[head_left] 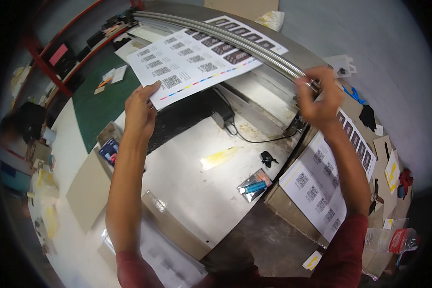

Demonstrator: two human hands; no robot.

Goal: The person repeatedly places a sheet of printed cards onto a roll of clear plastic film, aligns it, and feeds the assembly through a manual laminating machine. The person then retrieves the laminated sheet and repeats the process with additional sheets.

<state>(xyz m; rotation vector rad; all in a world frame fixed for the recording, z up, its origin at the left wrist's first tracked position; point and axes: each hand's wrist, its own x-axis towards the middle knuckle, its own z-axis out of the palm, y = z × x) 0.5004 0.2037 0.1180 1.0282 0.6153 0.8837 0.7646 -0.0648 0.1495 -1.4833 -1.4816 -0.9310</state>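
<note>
A large printed sheet (177, 69), with rows of black square codes and a coloured strip along its edge, slants across the upper middle. It passes under long metal rollers (254, 45), and its far part with dark labels shows beyond them. My left hand (141, 105) pinches the sheet's near corner between thumb and fingers. At the right end of the rollers is my right hand (321, 96), fingers curled and blurred by motion. Whether they grip the roller end there cannot be made out. Below my right forearm lies a stack of similar printed sheets (317, 187).
On the metal table (187, 192) lie a black power adapter (222, 113) with its cable, a blue lighter (255, 187) on a small packet, and a black scrap (268, 158). A green mat (93, 113) is at left; a plastic bottle (393, 240) lies at lower right.
</note>
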